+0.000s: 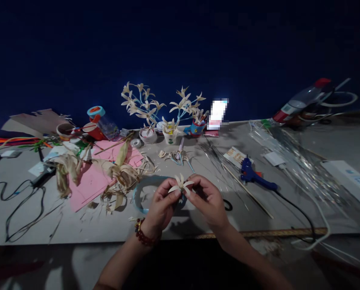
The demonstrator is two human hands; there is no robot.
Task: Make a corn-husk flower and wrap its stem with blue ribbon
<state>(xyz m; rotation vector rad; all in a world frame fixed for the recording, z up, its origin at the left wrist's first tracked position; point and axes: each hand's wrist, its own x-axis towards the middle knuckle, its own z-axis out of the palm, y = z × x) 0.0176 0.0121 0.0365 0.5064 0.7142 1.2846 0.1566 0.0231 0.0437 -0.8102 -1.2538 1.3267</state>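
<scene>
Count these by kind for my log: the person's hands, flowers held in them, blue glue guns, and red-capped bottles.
Hands: 2, left hand and right hand
Flowers held: 1, the pale flower between the fingers
Blue glue guns: 1, the glue gun at right
Red-capped bottles: 1, the bottle at far right
Total: 5

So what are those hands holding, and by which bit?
A pale flower: the left hand and right hand pinch it near its base; exact contact is partly hidden.
</scene>
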